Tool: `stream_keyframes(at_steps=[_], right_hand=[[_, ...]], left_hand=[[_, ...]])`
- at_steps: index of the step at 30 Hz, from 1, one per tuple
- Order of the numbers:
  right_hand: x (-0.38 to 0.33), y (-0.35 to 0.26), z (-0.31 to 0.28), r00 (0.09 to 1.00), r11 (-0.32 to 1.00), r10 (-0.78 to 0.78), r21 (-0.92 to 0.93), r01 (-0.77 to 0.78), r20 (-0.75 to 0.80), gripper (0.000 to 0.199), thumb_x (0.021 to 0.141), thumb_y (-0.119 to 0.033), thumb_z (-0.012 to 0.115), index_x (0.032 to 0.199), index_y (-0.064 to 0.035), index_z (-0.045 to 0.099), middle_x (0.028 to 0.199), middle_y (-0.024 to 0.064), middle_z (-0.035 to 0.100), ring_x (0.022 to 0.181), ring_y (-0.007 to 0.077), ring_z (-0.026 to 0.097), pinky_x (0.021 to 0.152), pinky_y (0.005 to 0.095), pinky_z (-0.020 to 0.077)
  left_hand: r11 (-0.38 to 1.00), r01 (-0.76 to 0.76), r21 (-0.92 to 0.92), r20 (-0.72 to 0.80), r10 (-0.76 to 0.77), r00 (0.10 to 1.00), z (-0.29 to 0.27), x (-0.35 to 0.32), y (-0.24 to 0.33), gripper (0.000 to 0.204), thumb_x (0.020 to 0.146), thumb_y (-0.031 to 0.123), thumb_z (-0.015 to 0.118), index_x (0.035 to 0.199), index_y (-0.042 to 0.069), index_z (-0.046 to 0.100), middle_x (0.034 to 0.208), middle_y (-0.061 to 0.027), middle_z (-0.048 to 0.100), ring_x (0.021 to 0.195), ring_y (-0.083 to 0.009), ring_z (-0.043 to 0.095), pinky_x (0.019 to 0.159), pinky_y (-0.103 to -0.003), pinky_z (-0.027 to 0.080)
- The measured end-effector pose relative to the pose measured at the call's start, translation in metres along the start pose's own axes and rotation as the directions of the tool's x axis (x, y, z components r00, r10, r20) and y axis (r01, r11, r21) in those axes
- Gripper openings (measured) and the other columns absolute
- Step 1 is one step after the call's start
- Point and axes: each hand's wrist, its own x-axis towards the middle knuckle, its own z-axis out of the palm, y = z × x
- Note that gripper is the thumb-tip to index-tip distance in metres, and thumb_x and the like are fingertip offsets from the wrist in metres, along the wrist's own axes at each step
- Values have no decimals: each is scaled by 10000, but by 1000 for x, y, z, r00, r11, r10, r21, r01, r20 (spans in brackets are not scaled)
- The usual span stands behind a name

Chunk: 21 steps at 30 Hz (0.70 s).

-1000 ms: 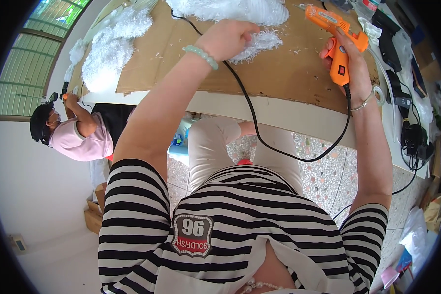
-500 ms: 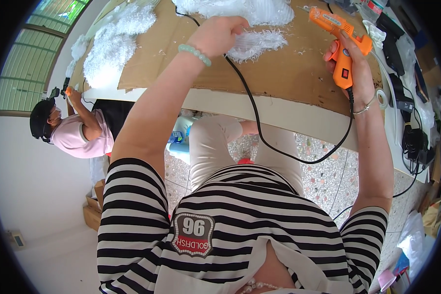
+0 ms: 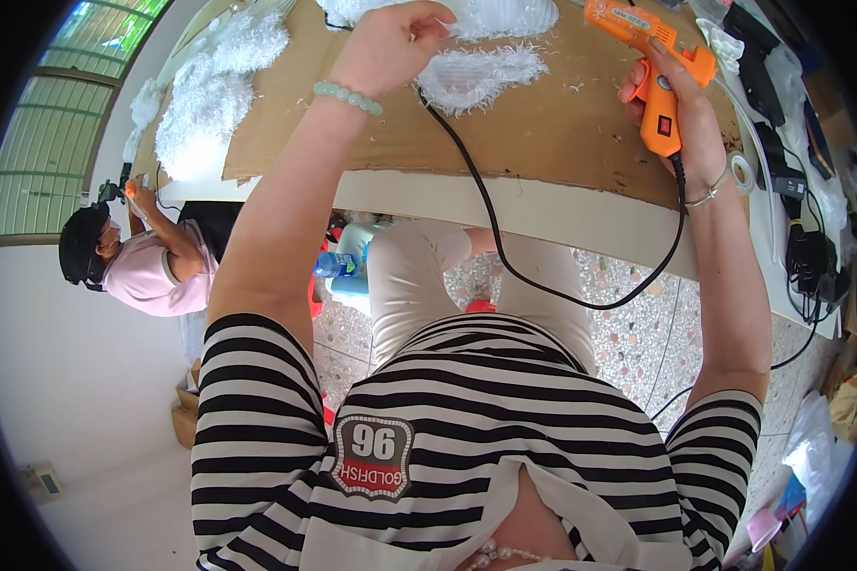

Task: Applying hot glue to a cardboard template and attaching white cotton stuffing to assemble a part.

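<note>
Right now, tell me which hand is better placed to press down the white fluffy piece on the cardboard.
Left. The left hand already sits at the white fluffy piece on the cardboard, while the right hand is occupied gripping the orange glue gun off to the side.

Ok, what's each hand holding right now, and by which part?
Right hand: orange glue gun, by its handle. Left hand: pinching the edge of a white fluffy piece.
</note>
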Motion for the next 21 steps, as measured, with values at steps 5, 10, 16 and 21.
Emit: stream_keyframes(at_steps=[5,10,16,21], right_hand=[[1,1,-2,1000,1000,-5,19,4,27,269,926,-342,499,838,-90,529,718,31,571,665,96,552,544,226,387],[4,2,-1,1000,999,7,43,-8,10,274,921,-356,512,821,-102,540,694,15,567,637,87,548,517,210,377],[5,1,-5,996,996,88,-20,-87,20,248,907,-348,542,849,-107,557,715,-9,575,629,91,574,551,205,411],[7,6,-7,998,999,45,28,-46,39,294,905,-379,536,782,-113,546,668,4,572,620,89,559,542,203,393]], left_hand=[[924,-68,375,208,-13,978,10,0,15,498,740,407,698,1113,83,629,1037,-138,655,962,-271,618,820,-351,485],[864,-160,478,284,21,959,15,-1,26,527,659,468,690,1068,139,646,951,-117,667,910,-299,625,793,-396,496],[894,-166,416,354,9,935,14,4,40,472,674,353,709,1053,76,654,941,-145,658,914,-310,612,808,-384,485],[961,-116,251,327,28,945,5,3,45,343,710,263,709,978,51,676,908,-131,665,870,-295,622,778,-366,487]])
